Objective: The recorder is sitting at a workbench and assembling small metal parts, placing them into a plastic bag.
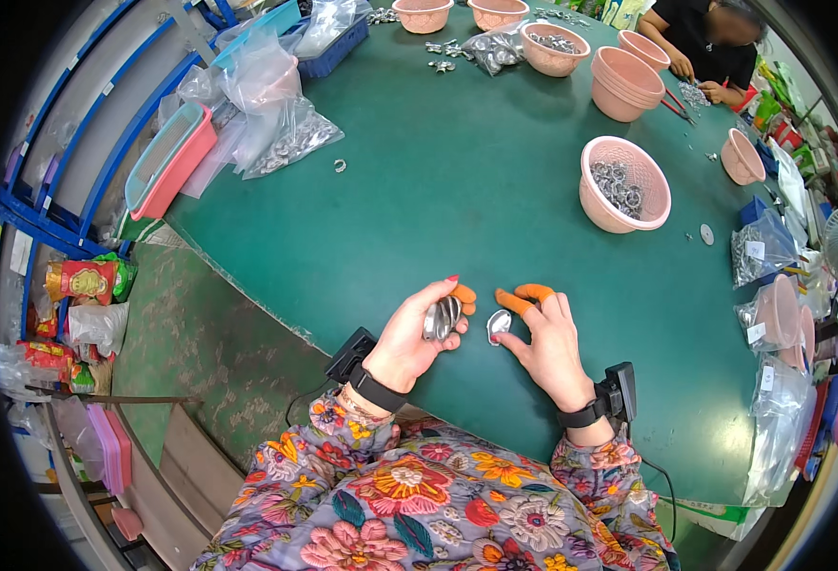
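My left hand (409, 333), palm turned up near the table's front edge, is closed around a small stack of shiny silver oval metal pieces (441, 319). Just to its right, my right hand (547, 343) pinches a single shiny oval metal piece (499, 324) between thumb and fingers. Orange finger covers sit on some fingertips of both hands. The two hands are apart, a short gap between them. What the metal pieces belong to, I cannot make out.
On the green table (419, 200) a pink basket (661, 195) holds silver metal parts. Stacked pink baskets (619, 90) stand farther back. Bagged metal parts (295, 138) lie at the far left. Another person (709, 43) handles small parts at the far right. Plastic bags (761, 247) line the right edge.
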{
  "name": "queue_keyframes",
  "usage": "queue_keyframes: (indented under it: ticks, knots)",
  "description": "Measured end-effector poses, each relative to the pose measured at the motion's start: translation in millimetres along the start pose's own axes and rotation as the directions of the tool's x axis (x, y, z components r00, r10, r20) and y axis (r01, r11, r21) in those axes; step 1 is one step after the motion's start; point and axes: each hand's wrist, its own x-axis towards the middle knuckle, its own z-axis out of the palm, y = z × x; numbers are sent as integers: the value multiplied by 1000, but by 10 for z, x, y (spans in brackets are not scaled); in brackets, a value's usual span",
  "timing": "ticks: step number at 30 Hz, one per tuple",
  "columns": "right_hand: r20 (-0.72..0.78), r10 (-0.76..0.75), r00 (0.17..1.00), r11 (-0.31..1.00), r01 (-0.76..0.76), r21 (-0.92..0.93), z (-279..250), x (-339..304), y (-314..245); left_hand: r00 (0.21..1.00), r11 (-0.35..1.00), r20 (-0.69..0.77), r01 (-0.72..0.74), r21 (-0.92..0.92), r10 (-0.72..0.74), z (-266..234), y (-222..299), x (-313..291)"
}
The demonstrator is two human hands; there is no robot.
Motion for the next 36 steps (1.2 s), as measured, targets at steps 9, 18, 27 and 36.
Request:
queue_keyframes:
  ticks: [9, 18, 27, 36]
  knots:
    - [-82, 292, 953, 802, -198, 564, 16, 19, 6, 996, 906, 77, -81, 416, 54, 6, -186, -139]
    - [-220, 72, 973, 885, 39, 464, -86, 5, -120, 967, 963, 235, 30, 269, -96, 42, -230, -109]
    - [26, 326, 945, 417, -169, 893, -68, -1, -164, 965, 933, 240, -181, 312, 107, 90, -227, -142]
    - [186, 228, 956, 300, -251, 920, -123, -2, -98, 967, 888, 205, -226, 399, 154, 93, -244, -146]
